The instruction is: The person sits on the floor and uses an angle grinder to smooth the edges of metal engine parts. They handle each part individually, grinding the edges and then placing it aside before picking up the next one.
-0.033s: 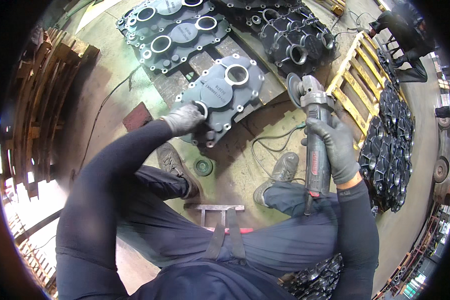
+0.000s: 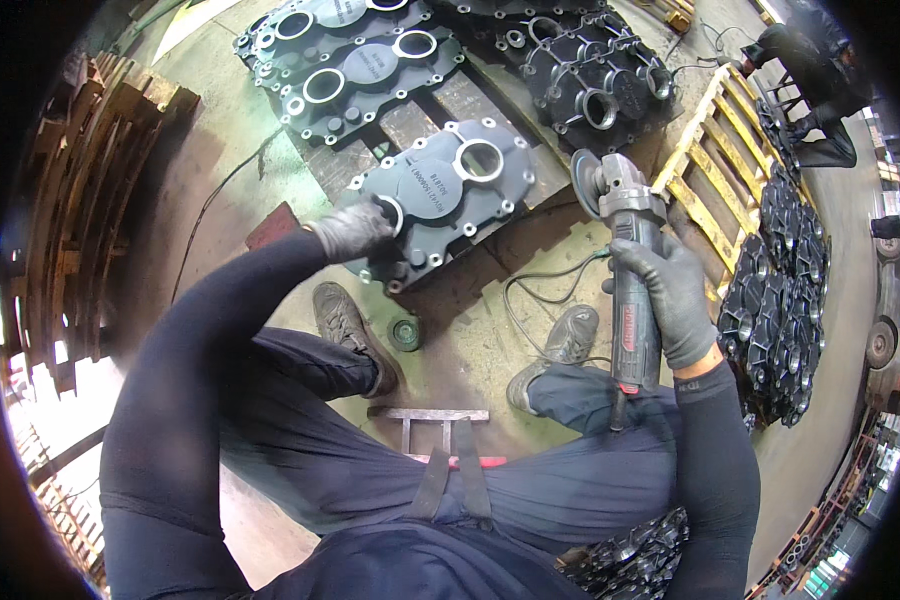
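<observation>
My gloved right hand (image 2: 670, 300) is wrapped round the body of an angle grinder (image 2: 632, 310). The grinder's disc (image 2: 588, 183) is at its upper end, apart from the metal parts. With its fingers curled at the smaller hole, my gloved left hand (image 2: 357, 230) grips the near left end of a grey cast cover (image 2: 440, 190). This cover has a large round opening and bolt bosses along its rim. It lies at the near edge of a wooden pallet (image 2: 395, 122). Where my left fingertips go into the hole is hidden.
Similar grey covers (image 2: 370, 65) lie on the pallet behind, beside stacked black castings (image 2: 595, 85). A yellow pallet (image 2: 715, 150) and more black castings (image 2: 775, 290) stand right. Wooden pallets (image 2: 110, 210) stand left. A cable (image 2: 515, 300) crosses the floor; another person (image 2: 810, 80) is far right.
The cast cover has turned a little, its far end swinging to the right. My left hand has moved slightly left with its near end. The grinder has hardly moved.
</observation>
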Demonstrator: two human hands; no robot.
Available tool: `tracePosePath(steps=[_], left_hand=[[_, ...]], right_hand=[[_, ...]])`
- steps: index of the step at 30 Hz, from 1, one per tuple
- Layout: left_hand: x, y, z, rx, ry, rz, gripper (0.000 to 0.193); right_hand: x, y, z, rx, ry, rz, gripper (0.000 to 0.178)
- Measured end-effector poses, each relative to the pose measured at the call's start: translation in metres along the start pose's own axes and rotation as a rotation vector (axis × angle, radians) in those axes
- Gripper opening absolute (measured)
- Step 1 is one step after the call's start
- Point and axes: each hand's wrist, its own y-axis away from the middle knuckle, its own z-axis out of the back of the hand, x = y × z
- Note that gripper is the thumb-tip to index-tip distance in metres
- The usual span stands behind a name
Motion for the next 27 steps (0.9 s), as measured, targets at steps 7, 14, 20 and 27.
tracePosePath(steps=[7,14,20,27], left_hand=[[0.016,0.009,0.001,-0.079,-0.038,0.106,0.013],[-0.039,0.021,0.149,-0.095,0.132,0.29,0.008],[-0.183,0.033,0.247,0.01,0.221,0.117,0.016],[-0.196,0.022,0.206,0.108,0.257,-0.081,0.023]], right_hand=[[-0.007,-0.016,-0.001,0.012,0.088,0.022,0.039],[-0.023,-0.077,0.02,0.001,0.507,0.138,0.05],[-0.02,-0.13,0.018,-0.024,1.067,0.243,0.061],[-0.03,-0.163,0.003,0.022,1.114,0.213,0.064]])
